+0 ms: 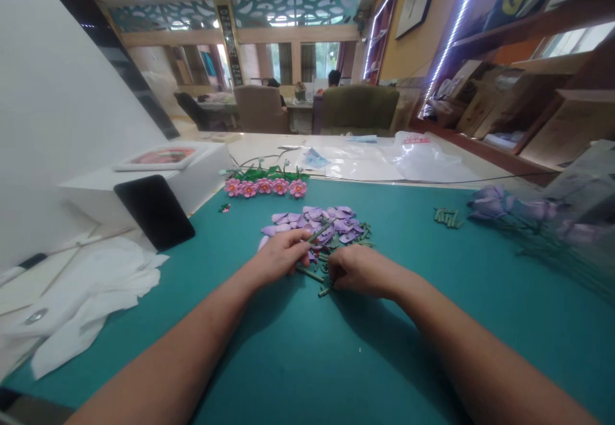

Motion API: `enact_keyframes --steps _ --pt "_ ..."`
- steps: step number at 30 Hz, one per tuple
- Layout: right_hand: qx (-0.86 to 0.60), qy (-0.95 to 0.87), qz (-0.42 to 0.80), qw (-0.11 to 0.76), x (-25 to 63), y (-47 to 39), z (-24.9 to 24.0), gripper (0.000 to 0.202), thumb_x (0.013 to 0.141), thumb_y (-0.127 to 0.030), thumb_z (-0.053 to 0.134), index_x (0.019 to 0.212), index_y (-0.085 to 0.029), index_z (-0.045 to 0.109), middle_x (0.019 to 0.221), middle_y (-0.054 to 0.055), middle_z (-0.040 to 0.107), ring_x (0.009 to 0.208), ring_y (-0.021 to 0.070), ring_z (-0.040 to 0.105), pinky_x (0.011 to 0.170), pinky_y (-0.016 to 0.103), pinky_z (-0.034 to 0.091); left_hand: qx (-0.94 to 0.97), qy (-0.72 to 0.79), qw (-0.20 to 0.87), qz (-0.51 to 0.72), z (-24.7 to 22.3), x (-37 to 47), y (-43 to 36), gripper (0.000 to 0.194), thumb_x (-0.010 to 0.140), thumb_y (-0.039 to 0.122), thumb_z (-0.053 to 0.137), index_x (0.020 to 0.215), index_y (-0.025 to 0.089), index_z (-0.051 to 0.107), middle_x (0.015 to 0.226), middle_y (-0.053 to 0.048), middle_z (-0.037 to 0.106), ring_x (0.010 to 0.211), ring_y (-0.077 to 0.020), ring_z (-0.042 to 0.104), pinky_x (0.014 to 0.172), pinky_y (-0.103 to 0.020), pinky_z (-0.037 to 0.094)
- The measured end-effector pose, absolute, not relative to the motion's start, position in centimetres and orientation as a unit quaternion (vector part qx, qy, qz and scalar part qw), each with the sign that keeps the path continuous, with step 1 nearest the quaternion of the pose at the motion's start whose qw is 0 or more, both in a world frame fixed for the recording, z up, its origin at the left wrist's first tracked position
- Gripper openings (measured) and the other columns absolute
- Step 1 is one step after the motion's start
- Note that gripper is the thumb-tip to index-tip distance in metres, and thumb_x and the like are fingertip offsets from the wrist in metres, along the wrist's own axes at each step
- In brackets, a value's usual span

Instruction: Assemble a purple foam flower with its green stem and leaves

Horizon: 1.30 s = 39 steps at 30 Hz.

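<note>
left hand [282, 255] pinching a green stem [321, 231], right hand [358, 269] curled over green pieces [324, 292], its grip cannot be told, purple petals [314, 214] heaped just beyond both hands, toward the far edge of the table mat [298, 361], pink flowers [264, 185] by its far left corner

A black smartphone [154, 212] leans on a white box [210, 170], near a crumpled white sheet [98, 290]. Farther back lies a plastic bag [425, 161]; beyond it stand a beige armchair [261, 111] and an olive armchair [359, 111].
</note>
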State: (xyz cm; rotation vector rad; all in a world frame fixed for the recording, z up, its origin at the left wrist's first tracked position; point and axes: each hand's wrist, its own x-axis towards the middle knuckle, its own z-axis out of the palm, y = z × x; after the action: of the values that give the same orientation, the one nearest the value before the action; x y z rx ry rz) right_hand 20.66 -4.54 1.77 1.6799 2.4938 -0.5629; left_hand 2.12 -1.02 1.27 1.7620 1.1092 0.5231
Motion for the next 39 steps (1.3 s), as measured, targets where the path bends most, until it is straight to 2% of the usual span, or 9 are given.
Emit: enact_keyframes --steps 8,11,16,24,29,35,39 --pt "0.577 0.804 -0.141 0.021 21.4 -3.7 0.8 0.021 0.072 -0.016 0.058 0.088 -0.022 0.07 0.086 0.003 0.071 0.074 0.0165 0.059 0.057 0.024 0.03 0.725 0.453 0.474 0.211 1.2 2.2 -0.9 0.033 0.079 0.034 0.046 0.102 0.014 0.059 0.066 0.002 0.06 0.045 -0.0082 0.043 0.047 -0.021 0.037" --pt "0.595 0.791 -0.141 -0.029 22.4 -3.4 1.4 0.02 0.076 -0.017 0.056 0.088 -0.022 0.07 0.087 0.003 0.071 0.075 0.0162 0.06 0.061 0.024 0.035 0.724 0.459 0.468 0.214 1.1 2.2 -0.9 0.033 0.079 0.034 0.047 0.102 0.015 0.059 0.068 0.001 0.06 0.046 -0.0085 0.045 0.048 -0.022 0.038" --pt "0.625 0.767 -0.104 -0.103 24.2 -2.6 1.6 0.026 0.083 -0.018 0.049 0.096 -0.022 0.071 0.099 0.005 0.072 0.089 0.0182 0.062 0.075 0.025 0.041 0.72 0.458 0.469 0.226 1.1 2.2 -0.9 0.03 0.076 0.035 0.048 0.097 0.015 0.059 0.071 0.001 0.059 0.049 -0.009 0.046 0.048 -0.021 0.038" --pt "0.573 0.802 -0.165 -0.041 23.7 -3.1 1.6 0.032 0.079 -0.01 0.049 0.094 -0.023 0.074 0.098 0.004 0.073 0.088 0.0178 0.063 0.076 0.025 0.043 0.736 0.464 0.446 0.21 1.1 2.2 -0.8 0.028 0.076 0.033 0.046 0.095 0.017 0.059 0.07 0.002 0.059 0.047 -0.0089 0.044 0.045 -0.021 0.035" --pt "0.56 0.815 -0.148 -0.008 22.6 -3.3 1.2 0.036 0.079 -0.011 0.048 0.1 -0.024 0.074 0.097 0.006 0.072 0.085 0.0187 0.062 0.072 0.026 0.042 0.747 0.458 0.435 0.208 1.2 2.2 -0.8 0.024 0.077 0.034 0.046 0.086 0.017 0.059 0.068 0.001 0.059 0.048 -0.0097 0.045 0.046 -0.022 0.035" --pt "0.582 0.796 -0.142 -0.088 23.9 -2.9 1.5 0.037 0.085 -0.013 0.044 0.109 -0.023 0.071 0.108 0.006 0.071 0.097 0.0198 0.062 0.083 0.028 0.044 0.749 0.452 0.438 0.205 1.4 2.2 -1.0 0.024 0.077 0.035 0.045 0.085 0.017 0.058 0.069 0.001 0.058 0.048 -0.0097 0.044 0.047 -0.022 0.035" --pt "0.627 0.76 -0.142 -0.098 25.3 -2.6 2.2 0.031 0.087 -0.017 0.047 0.104 -0.025 0.072 0.109 0.005 0.071 0.1 0.0205 0.063 0.083 0.028 0.045 0.747 0.451 0.443 0.206 1.4 2.2 -0.9 0.023 0.077 0.034 0.046 0.085 0.017 0.058 0.069 0.001 0.058 0.048 -0.0094 0.044 0.046 -0.021 0.035"
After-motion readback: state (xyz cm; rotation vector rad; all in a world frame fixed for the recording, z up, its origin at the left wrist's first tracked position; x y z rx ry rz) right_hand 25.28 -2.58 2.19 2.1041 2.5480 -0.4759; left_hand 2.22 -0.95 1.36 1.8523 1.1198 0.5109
